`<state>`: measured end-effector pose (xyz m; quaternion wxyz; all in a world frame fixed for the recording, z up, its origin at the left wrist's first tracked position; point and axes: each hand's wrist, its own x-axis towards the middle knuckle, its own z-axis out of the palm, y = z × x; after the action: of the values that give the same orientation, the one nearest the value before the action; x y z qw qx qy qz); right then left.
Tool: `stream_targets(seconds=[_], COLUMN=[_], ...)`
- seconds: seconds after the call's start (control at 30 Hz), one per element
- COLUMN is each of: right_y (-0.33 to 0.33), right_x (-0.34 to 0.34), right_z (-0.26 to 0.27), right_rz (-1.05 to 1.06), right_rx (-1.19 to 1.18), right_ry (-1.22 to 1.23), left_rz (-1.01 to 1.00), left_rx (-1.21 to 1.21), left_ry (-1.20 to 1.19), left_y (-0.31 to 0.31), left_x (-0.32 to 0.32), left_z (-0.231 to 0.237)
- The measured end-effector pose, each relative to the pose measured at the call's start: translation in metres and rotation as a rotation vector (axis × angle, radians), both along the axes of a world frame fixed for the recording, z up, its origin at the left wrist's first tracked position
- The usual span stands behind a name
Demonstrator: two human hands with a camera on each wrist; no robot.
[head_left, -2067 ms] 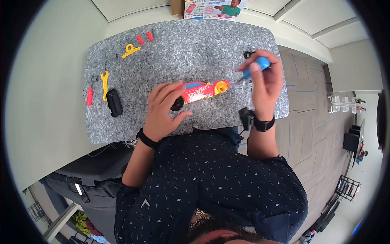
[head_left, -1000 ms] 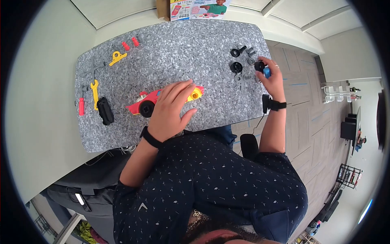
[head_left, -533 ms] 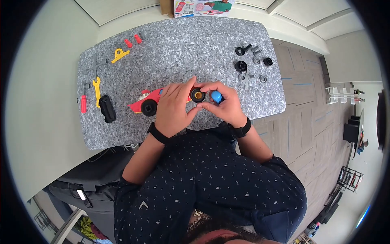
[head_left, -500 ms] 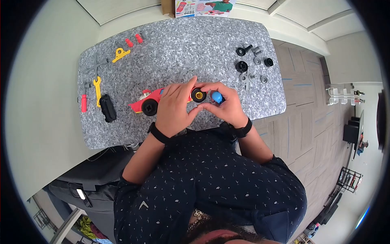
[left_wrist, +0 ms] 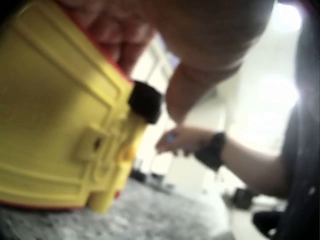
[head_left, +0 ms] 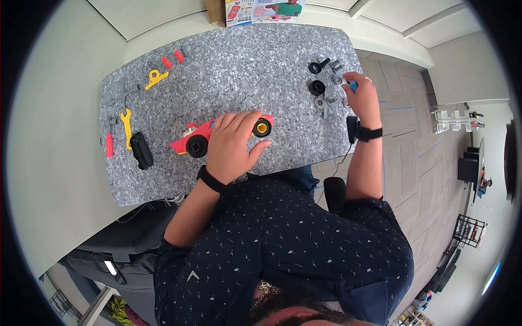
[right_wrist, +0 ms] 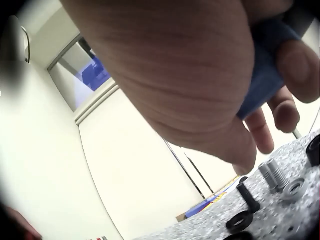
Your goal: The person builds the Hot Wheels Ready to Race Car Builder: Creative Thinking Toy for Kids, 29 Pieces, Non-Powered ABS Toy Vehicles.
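Note:
My left hand (head_left: 231,144) grips the middle of a red toy car (head_left: 202,130), which lies tipped on its side with its yellow underside (left_wrist: 55,110) showing in the left wrist view. A black wheel (head_left: 197,146) is at one end; another black wheel (head_left: 261,127) with a yellow centre sits at the other. At the table's right edge, my right hand (head_left: 365,98) keeps a blue-handled tool (right_wrist: 265,70) in its palm, the tool's tip hidden. Its fingertips hover near a grey washer (head_left: 337,79) and grey bolts (right_wrist: 273,175).
Near the right hand are a black round part (head_left: 316,87), a black bolt (right_wrist: 247,196) and a grey flat piece (head_left: 324,107). Toward the left lie a yellow wrench (head_left: 126,129), a black case-like part (head_left: 141,151), a grey cross-shaped tool (head_left: 124,95) and a red-handled tool (head_left: 109,145).
The right hand brought a black wheel onto the car's yellow hub, then moved right to the loose parts, still carrying the blue tool. The left hand stays on the car.

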<state>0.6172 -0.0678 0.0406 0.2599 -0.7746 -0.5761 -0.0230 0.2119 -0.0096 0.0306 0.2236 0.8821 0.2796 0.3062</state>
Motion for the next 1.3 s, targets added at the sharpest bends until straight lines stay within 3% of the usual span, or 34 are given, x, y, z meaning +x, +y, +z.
stream_targets(seconds=[0.1, 0.2, 0.43, 0.73, 0.93, 1.03, 1.1, 1.17, 1.27, 1.3], right_y=[0.023, 0.035, 0.042, 0.04, 0.035, 0.025, 0.015, 0.01, 0.015, 0.017], right_x=[0.021, 0.031, 0.018, 0.021, 0.031, -0.034, -0.091, -0.13, -0.166, -0.173], right_z=[-0.008, -0.018, -0.03, -0.041, -0.033, 0.019, 0.055, 0.054, 0.031, 0.027], right_rz=[-0.034, -0.115, -0.222, -0.179, -0.056, 0.105, 0.176, 0.396, 0.498, 0.519], right_rx=[-0.151, -0.27, -0.44, -0.318, -0.112, -0.023, -0.169, -0.152, -0.226, -0.189], right_ry=[0.047, -0.057, -0.079, -0.106, -0.057, 0.516, 0.74, 0.861, 0.993, 0.866], left_rz=[0.004, 0.008, 0.011, 0.009, 0.01, -0.001, -0.018, -0.027, -0.037, -0.038], left_rx=[0.011, 0.008, 0.006, -0.008, -0.02, -0.025, -0.029, -0.057, -0.07, -0.068], left_ry=[-0.004, -0.004, 0.006, 0.003, -0.007, -0.014, -0.035, -0.036, -0.031, -0.03], left_y=[-0.001, -0.001, -0.001, -0.001, 0.0, 0.0, 0.001, 0.002, 0.002, 0.002], left_x=[-0.001, -0.001, -0.002, -0.001, -0.001, -0.002, -0.003, -0.003, -0.005, -0.006], left_z=[-0.002, -0.002, -0.001, -0.002, -0.002, 0.0, -0.001, 0.001, 0.0, 0.0])
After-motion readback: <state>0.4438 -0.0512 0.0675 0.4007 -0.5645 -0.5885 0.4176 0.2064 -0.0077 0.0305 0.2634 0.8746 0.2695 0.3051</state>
